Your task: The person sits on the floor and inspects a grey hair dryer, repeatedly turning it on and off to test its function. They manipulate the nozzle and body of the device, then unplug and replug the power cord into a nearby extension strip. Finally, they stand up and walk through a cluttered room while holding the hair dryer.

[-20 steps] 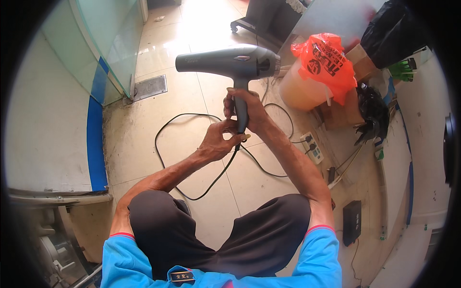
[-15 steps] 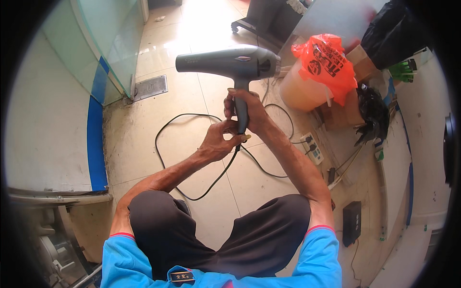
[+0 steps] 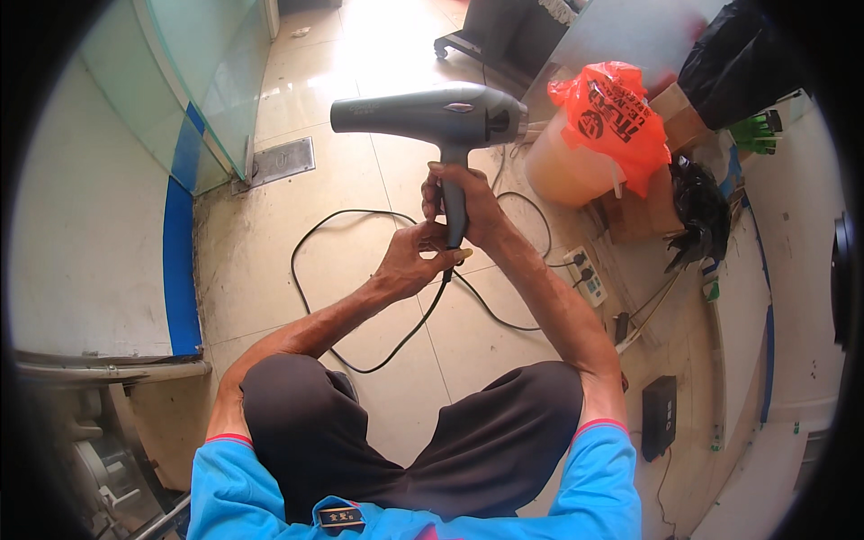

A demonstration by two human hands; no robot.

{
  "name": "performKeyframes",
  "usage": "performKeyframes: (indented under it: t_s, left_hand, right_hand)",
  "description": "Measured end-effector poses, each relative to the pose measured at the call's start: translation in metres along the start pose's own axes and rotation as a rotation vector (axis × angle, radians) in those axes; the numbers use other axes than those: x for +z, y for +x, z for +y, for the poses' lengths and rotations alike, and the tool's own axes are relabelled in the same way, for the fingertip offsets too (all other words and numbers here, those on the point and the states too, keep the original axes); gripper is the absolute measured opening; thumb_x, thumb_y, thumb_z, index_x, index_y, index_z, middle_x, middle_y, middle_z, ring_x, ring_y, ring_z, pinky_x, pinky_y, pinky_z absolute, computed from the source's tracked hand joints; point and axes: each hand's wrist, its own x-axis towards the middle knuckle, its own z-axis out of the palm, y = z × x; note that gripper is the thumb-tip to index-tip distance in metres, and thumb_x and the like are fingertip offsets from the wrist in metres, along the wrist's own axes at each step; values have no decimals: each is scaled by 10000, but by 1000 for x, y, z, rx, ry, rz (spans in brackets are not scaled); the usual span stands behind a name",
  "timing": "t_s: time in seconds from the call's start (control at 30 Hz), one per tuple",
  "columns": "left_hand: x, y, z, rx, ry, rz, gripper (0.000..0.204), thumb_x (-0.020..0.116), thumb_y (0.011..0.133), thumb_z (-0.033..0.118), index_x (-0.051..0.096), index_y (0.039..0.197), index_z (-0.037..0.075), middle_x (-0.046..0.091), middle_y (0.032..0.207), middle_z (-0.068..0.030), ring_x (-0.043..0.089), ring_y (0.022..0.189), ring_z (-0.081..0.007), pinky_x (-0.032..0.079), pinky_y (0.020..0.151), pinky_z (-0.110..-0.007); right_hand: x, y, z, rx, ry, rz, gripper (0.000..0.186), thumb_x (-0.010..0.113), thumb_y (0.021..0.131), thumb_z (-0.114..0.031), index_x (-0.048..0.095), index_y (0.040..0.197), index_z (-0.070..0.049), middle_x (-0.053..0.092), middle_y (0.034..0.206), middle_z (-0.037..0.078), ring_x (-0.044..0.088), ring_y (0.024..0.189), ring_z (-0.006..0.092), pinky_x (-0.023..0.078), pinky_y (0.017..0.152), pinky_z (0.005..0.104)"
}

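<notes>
A dark grey hair dryer [image 3: 414, 115] is held up in front of me, its nozzle toward the left and its rear grille to the right. My right hand [image 3: 470, 205] is wrapped round the upper handle, thumb lying across it just below the body. Lower down, my left hand [image 3: 416, 256] pinches the bottom of the handle where the black cord [image 3: 396, 355] comes out. That cord loops over the tiles beneath my forearms. Some of the left fingers are hidden behind the handle.
A white power strip [image 3: 585, 275] with black plugs lies on the floor at right. Beyond it stand a pale bucket [image 3: 562, 166] under a red plastic bag [image 3: 607, 121] and a cardboard box [image 3: 639, 207]. A black box [image 3: 659, 418] sits near my right knee. Glass panels line the left.
Hardly anything differs. The hair dryer and both hands have shifted very slightly up and right in the view, with the grip unchanged.
</notes>
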Motion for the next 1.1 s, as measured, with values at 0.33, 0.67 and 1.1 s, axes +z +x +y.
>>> performKeyframes:
  t_s: [0.33,0.67,1.1]
  left_hand:
    - [-1,-1,1,-36,-37,-26,441,784,920,243,625,1194,-63,695,1112,-129,667,1093,-208,514,1023,-375]
    - [-1,-2,1,-49,-39,-12,458,788,913,236,621,1202,-77,693,1112,-140,673,1083,-217,529,1008,-371]
    - [-4,-1,0,-103,-61,-49,500,788,906,252,611,1228,-87,692,1105,-140,667,1072,-206,525,990,-369]
  right_hand:
    - [2,0,1,8,-20,15,321,679,910,-315,647,750,-39,622,668,87,612,573,178,493,559,315]
    - [3,0,3,11,-16,9,331,692,902,-324,649,750,-33,616,657,81,611,567,172,488,534,309]
    - [3,0,4,28,-50,35,302,699,903,-292,652,775,-23,628,685,75,615,574,167,495,533,310]
